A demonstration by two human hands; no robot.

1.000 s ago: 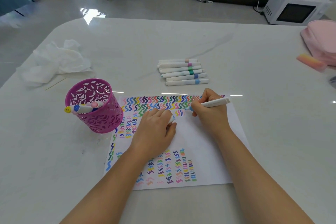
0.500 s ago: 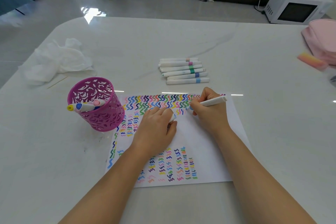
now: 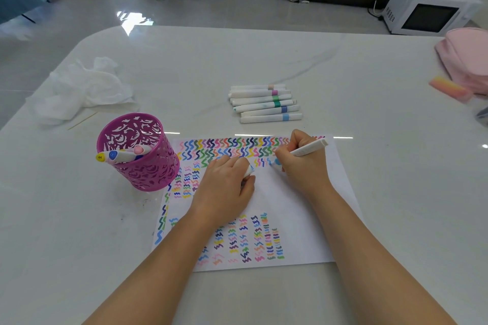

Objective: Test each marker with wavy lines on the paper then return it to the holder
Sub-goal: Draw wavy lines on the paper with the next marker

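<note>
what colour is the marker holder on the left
Magenta, with a cut-out leafy pattern; the holder shows best in the head view.

From my feed the surface (image 3: pixel 369 192) looks like polished stone, white with faint grey veins, glossy enough to mirror the lights. The paper (image 3: pixel 290 206) on it is plain matt. The loose markers (image 3: pixel 264 104) on the far side have smooth plastic barrels. The holder (image 3: pixel 148 174) on the left is cut-out lattice, slightly shiny; metal or plastic, can't tell. The pink pouch (image 3: pixel 464 60) far right looks like soft cloth.
</note>
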